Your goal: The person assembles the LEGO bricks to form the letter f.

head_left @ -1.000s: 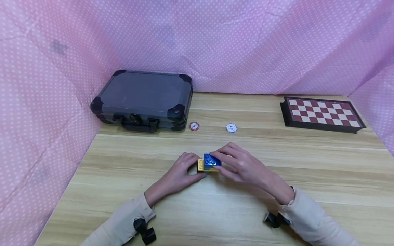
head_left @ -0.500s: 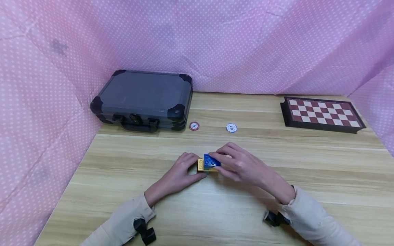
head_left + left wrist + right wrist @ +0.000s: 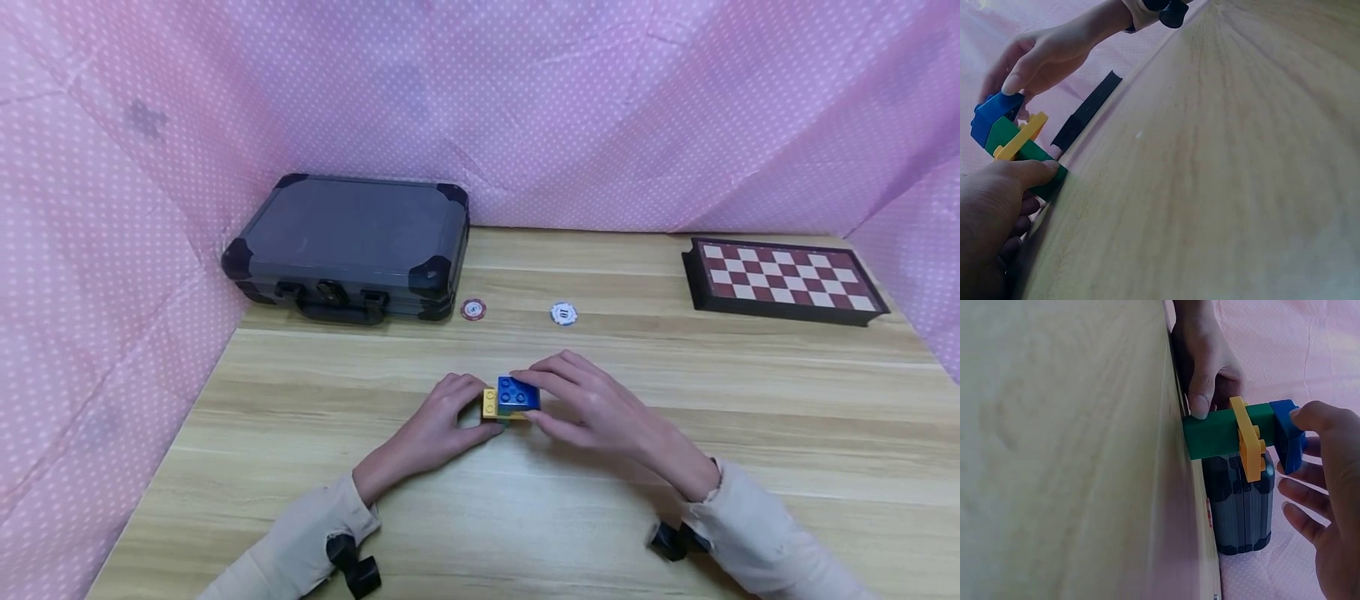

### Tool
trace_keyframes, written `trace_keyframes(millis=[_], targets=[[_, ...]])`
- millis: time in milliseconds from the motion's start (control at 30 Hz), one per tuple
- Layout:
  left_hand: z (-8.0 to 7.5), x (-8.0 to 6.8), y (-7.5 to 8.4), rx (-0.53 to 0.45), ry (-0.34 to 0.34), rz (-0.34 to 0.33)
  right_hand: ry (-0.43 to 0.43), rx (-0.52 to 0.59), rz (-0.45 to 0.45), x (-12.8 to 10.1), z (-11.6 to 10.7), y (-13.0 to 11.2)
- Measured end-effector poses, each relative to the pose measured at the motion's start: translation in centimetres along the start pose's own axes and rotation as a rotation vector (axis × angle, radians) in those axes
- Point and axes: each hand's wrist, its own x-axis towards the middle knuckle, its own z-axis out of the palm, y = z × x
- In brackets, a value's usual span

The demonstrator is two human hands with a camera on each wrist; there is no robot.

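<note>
A small tower of toy building blocks stands on the wooden table between the hands. Its base is a green block [image 3: 1213, 434]; over that comes a thin yellow plate [image 3: 1249, 440] with studs. Another green block [image 3: 1262, 419] rises from the plate, topped by a blue brick [image 3: 513, 398]. The left hand [image 3: 442, 421] grips the lower green block, thumb on the near side, as the left wrist view shows. The right hand [image 3: 592, 404] pinches the blue brick with thumb and fingertips, other fingers spread behind it in the right wrist view.
A closed grey case [image 3: 352, 229] with black corners sits at the back left of the table [image 3: 480, 517]. Beyond the tower lie a red poker chip [image 3: 473, 309] and a white poker chip [image 3: 564, 313]. A checkered game board [image 3: 783, 275] is at the back right. Pink dotted cloth [image 3: 562, 117] hangs behind.
The right hand's fingertips have slid slightly toward the right edge of the blue brick, so more of its top shows. The left hand keeps its place.
</note>
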Motion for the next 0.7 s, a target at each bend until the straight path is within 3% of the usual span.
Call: trace_keyframes(millis=[300, 700], targets=[[0.0, 0.0, 0.1, 0.012, 0.000, -0.005, -0.008, 0.056, 0.093, -1.1, -0.3, 0.1], [0.0, 0.0, 0.2, 0.004, -0.006, -0.032, -0.043, 0.276, 0.317, -2.6, 0.7, 0.3]])
